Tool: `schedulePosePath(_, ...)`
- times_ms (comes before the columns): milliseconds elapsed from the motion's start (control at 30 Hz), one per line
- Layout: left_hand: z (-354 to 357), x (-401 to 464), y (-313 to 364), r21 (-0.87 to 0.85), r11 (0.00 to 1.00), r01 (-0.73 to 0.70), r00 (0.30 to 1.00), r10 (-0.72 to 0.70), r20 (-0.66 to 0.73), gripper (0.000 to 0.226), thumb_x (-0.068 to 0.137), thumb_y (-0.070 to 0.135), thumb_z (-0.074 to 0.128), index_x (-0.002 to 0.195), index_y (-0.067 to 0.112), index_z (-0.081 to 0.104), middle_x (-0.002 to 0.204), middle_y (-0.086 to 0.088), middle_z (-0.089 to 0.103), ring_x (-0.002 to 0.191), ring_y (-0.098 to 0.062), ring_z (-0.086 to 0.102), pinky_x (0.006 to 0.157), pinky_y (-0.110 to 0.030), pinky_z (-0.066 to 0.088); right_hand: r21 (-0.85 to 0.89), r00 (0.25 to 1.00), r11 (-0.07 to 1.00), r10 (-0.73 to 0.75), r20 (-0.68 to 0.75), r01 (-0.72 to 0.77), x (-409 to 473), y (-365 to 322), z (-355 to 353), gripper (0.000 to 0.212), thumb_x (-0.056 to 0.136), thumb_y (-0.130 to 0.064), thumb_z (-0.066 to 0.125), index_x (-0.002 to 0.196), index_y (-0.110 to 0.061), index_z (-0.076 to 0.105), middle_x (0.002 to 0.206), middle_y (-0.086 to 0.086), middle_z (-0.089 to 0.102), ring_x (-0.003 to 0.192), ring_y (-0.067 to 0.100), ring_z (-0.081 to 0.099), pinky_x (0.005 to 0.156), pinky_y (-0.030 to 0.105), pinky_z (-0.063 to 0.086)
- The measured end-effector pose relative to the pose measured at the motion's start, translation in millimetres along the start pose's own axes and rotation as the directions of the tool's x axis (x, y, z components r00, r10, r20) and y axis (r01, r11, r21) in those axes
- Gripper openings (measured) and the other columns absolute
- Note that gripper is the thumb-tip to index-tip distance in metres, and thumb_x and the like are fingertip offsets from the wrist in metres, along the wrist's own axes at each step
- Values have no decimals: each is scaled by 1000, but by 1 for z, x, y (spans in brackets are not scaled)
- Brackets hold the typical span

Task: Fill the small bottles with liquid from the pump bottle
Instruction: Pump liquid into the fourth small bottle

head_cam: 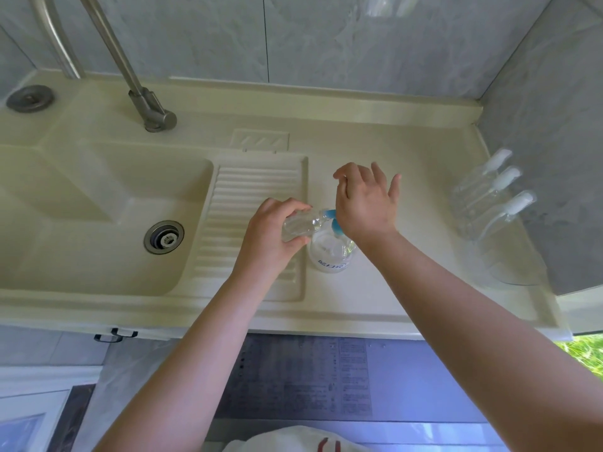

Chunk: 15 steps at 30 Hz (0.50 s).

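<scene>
A clear pump bottle (331, 256) with a blue pump head (336, 225) stands on the cream counter, right of the ribbed drainboard. My right hand (363, 203) presses down on the pump head with its palm, fingers spread and straight. My left hand (270, 233) grips a small clear bottle (298, 225), tilted on its side with its mouth against the blue spout. Three more small clear bottles (489, 197) with white caps stand in a row at the counter's right end.
The sink basin (98, 216) with its drain (164, 237) lies to the left, under a steel tap (153, 109). The ribbed drainboard (251, 203) sits between basin and pump bottle. Grey tiled walls close the back and right side.
</scene>
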<state>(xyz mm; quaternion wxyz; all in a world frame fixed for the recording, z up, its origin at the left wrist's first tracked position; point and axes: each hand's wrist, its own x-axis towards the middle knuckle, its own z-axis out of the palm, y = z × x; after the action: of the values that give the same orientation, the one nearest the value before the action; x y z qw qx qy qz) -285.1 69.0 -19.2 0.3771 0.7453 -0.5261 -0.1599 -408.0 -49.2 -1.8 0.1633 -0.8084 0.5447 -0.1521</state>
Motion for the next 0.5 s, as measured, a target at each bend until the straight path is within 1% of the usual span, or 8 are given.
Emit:
schedulePosePath(67, 1, -1, 0, -10, 1000, 5, 1000, -5, 8, 49, 69, 11, 83, 111, 29, 67, 99, 6, 53, 89, 5, 51, 83, 0, 31, -9, 1000, 1000, -1, -1, 1, -2, 0, 2, 33, 101, -23, 27, 123, -26, 52, 133, -4, 56, 146, 33, 26, 119, 59, 3)
schedulePosePath(100, 1, -1, 1, -11, 1000, 4, 1000, -4, 8, 49, 68, 11, 83, 111, 28, 68, 99, 6, 53, 89, 5, 51, 83, 0, 31, 3, 1000, 1000, 8, 5, -8, -1, 0, 1, 33, 102, -24, 27, 123, -26, 51, 133, -4, 56, 145, 33, 26, 119, 59, 3)
schedulePosePath(167, 1, -2, 1, -3, 1000, 3, 1000, -3, 11, 48, 68, 11, 83, 111, 28, 67, 100, 4, 54, 91, -2, 53, 83, -2, 33, 29, 999, 999, 29, 25, -29, 0, 1, -2, 32, 103, -26, 26, 124, -27, 51, 136, -4, 54, 147, 33, 22, 119, 60, 2)
schedulePosePath(233, -1, -1, 1, -7, 1000, 6, 1000, -6, 4, 49, 69, 11, 83, 111, 28, 67, 100, 3, 54, 92, -6, 54, 85, -6, 36, 28, 1000, 999, 15, 4, -15, 2, 0, -7, 31, 104, -29, 28, 125, -27, 51, 139, -5, 52, 147, 33, 21, 118, 61, 2)
schedulePosePath(367, -1, -1, -1, 9, 1000, 14, 1000, -14, 5, 50, 69, 12, 84, 112, 30, 67, 101, 5, 53, 93, -6, 54, 83, -2, 31, -28, 998, 999, -47, -45, 45, 6, -3, -15, 32, 104, -29, 32, 130, -28, 50, 144, -6, 48, 149, 33, 17, 118, 62, 1)
schedulePosePath(500, -1, -1, 0, -8, 1000, 11, 1000, -11, 4, 49, 69, 11, 83, 112, 28, 67, 100, 3, 54, 91, -7, 53, 82, 0, 31, -49, 999, 998, -35, -31, 33, 3, -1, -10, 34, 103, -24, 31, 130, -29, 51, 144, -7, 48, 149, 32, 17, 118, 61, 1)
